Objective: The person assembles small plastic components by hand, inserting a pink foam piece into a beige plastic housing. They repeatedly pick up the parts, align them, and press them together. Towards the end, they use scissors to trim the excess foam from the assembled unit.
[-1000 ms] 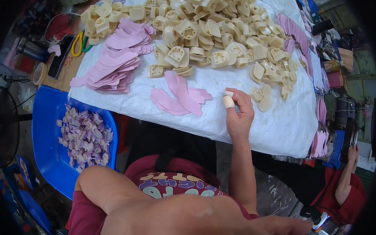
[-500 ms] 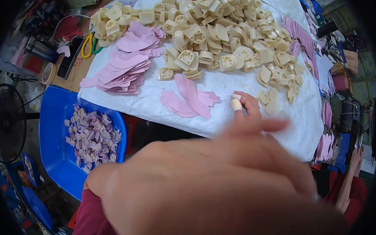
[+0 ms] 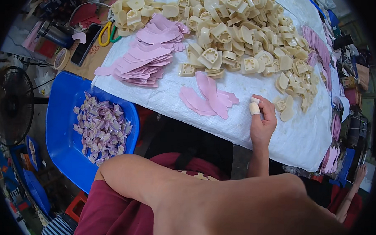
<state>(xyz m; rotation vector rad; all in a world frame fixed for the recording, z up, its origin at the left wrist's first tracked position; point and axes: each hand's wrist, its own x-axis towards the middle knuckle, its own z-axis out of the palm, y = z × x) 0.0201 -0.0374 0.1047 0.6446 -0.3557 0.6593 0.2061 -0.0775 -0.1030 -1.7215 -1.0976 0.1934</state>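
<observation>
Pink cut pieces: several, overlapping, centre of frame, on white sheet
Right hand: right of centre, beside them; covered thumb and forefinger tips close together, contact cannot be told
Left arm: blurred, lower centre to lower right; left hand's state cannot be told
Beige moulded parts: heap, top of frame
Pink stack: upper left
Blue tub: left, lilac parts inside

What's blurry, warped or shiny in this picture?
In the head view, the left arm is soft and smeared at lower right; the right hand and pink cutouts look fairly sharp; also in the head view, small glints sit on the cream pieces; and the head view's corners go black, with the surroundings bending toward the rim.
</observation>
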